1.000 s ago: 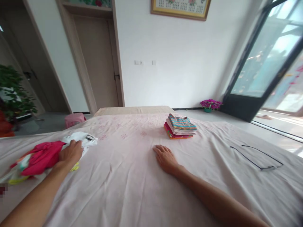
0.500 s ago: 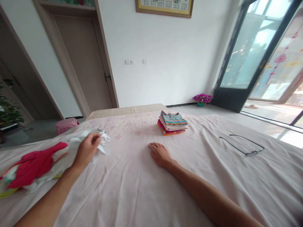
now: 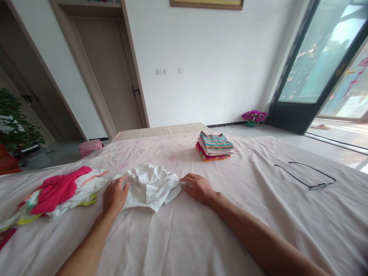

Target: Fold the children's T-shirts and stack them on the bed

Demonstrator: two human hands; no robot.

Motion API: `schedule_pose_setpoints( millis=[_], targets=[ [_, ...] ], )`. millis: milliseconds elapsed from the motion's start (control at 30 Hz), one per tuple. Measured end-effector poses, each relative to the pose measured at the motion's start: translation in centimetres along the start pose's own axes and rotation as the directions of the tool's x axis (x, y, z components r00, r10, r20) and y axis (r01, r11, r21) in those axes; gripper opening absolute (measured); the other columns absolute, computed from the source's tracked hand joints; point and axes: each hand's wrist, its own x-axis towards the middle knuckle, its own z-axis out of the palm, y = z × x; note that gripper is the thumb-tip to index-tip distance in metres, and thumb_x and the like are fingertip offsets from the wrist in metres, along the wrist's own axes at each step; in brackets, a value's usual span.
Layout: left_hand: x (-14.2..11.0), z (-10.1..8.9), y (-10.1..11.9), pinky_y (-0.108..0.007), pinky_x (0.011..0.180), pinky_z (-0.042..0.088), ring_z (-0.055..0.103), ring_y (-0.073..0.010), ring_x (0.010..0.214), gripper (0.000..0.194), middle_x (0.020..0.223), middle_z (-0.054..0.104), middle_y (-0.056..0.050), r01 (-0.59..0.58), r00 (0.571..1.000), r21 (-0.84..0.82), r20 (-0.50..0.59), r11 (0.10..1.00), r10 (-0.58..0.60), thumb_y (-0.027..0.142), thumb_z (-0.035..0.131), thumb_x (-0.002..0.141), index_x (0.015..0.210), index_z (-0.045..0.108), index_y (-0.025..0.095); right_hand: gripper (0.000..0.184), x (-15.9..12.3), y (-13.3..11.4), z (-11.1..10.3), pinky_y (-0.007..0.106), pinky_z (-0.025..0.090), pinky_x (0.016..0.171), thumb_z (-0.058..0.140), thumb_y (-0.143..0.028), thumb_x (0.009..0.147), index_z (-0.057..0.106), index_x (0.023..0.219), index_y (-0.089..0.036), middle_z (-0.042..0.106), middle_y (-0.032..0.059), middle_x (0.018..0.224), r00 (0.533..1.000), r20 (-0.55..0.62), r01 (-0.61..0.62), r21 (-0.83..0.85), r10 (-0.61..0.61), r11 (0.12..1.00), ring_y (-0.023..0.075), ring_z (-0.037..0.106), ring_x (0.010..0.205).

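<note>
A crumpled white garment (image 3: 149,186) lies on the pale pink sheet (image 3: 178,237) in front of me. My left hand (image 3: 115,195) is closed on its left edge. My right hand (image 3: 197,187) lies on the sheet with its fingertips touching the garment's right edge, fingers spread. A loose heap of clothes (image 3: 57,191), magenta on top with white and yellow pieces, lies to the left. A neat stack of folded clothes (image 3: 214,145), striped on top, sits farther back on the sheet.
Black-rimmed glasses (image 3: 312,177) lie on the sheet at the right. Beyond the bed are a pink stool (image 3: 90,147), a potted plant (image 3: 15,122), a pot of purple flowers (image 3: 254,116), a closed door and a glass door at the right.
My left hand pulled the white garment out of the left heap and dragged it right to the middle of the sheet. My right hand stayed put and now touches the garment.
</note>
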Motion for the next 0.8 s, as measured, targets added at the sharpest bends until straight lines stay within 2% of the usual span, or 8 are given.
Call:
schedule_pose_setpoints(
  millis=[133,200,267,367,467,633,733,800],
  targets=[
    [-0.7,0.4,-0.8,-0.046,0.093,0.045,0.057,-0.0355,0.116,0.052,0.130,0.060,-0.019,0.103,0.991,0.169,0.071,0.980,-0.117,0.042,0.043,0.090,0.134,0.054,0.016,0.037,-0.1,-1.4,0.1,0.034,0.046,0.095,0.049,-0.027,0.095,0.057,0.132,-0.023,0.063,0.0088,0.124,0.999,0.027,0.047,-0.030,-0.046,0.998,0.0211,0.060,0.109],
    [-0.8,0.3,-0.7,-0.045,0.091,0.045,0.059,-0.0344,0.111,0.047,0.124,0.063,-0.018,0.087,0.991,0.174,0.090,0.981,-0.104,0.041,0.044,0.090,0.128,0.059,0.018,0.042,0.0,-1.8,0.3,0.034,0.044,0.099,0.048,-0.026,0.096,0.051,0.138,-0.024,0.056,0.0092,0.135,0.997,0.036,0.064,-0.018,-0.064,0.998,0.0216,0.056,0.118],
    [-0.7,0.2,-0.5,-0.039,0.089,0.045,0.061,-0.0297,0.106,0.036,0.117,0.066,-0.014,0.045,0.994,0.121,0.096,0.992,-0.057,0.034,0.044,0.090,0.117,0.064,0.020,0.046,0.3,-2.1,0.5,0.035,0.042,0.101,0.049,-0.026,0.096,0.047,0.142,-0.026,0.052,0.0087,0.140,0.995,0.069,0.068,-0.031,-0.065,0.997,0.0220,0.053,0.122],
    [-0.6,0.2,-0.2,-0.031,0.080,0.045,0.064,-0.0230,0.099,0.027,0.108,0.069,-0.008,0.039,0.991,0.017,0.129,0.999,-0.041,0.029,0.040,0.092,0.104,0.063,0.022,0.047,0.9,-2.6,0.7,0.035,0.043,0.096,0.053,-0.028,0.095,0.046,0.142,-0.026,0.059,0.0085,0.129,0.991,0.136,0.028,-0.109,-0.013,0.994,0.0226,0.056,0.113],
    [-0.7,0.2,0.2,-0.029,0.071,0.042,0.065,-0.0219,0.094,0.026,0.106,0.071,-0.007,0.046,0.986,-0.020,0.164,0.999,-0.042,0.034,0.037,0.095,0.100,0.060,0.023,0.045,1.7,-3.3,0.8,0.032,0.044,0.087,0.055,-0.028,0.094,0.049,0.139,-0.025,0.063,0.0082,0.113,0.985,0.148,-0.057,-0.199,0.088,0.978,0.0226,0.057,0.102],
    [-1.1,0.2,1.2,-0.029,0.067,0.038,0.065,-0.0227,0.083,0.032,0.094,0.074,-0.006,0.040,0.979,-0.084,0.202,0.996,-0.022,0.042,0.034,0.096,0.098,0.061,0.026,0.019,2.2,-3.8,1.2,0.029,0.041,0.082,0.050,-0.024,0.096,0.064,0.109,-0.023,0.066,0.0071,0.100,0.976,0.155,-0.105,-0.274,0.151,0.956,0.0207,0.058,0.095],
    [-1.1,0.0,1.5,-0.027,0.069,0.040,0.064,-0.0205,0.081,0.033,0.088,0.073,-0.003,0.069,0.982,-0.242,0.186,0.968,-0.024,0.045,0.037,0.093,0.090,0.064,0.025,0.020,2.0,-3.4,1.5,0.030,0.040,0.081,0.046,-0.022,0.095,0.065,0.099,-0.023,0.070,0.0065,0.096,0.974,0.129,-0.149,-0.243,0.184,0.959,0.0201,0.060,0.091],
    [-1.2,-0.3,1.9,-0.026,0.072,0.043,0.064,-0.0199,0.082,0.034,0.086,0.073,-0.002,0.097,0.983,-0.368,0.178,0.925,-0.032,0.047,0.041,0.091,0.086,0.066,0.024,0.019,2.1,-2.6,1.6,0.029,0.041,0.078,0.047,-0.023,0.092,0.064,0.100,-0.024,0.071,0.0048,0.093,0.958,0.037,-0.279,-0.124,0.285,0.952,0.0196,0.062,0.086]
  ],
)
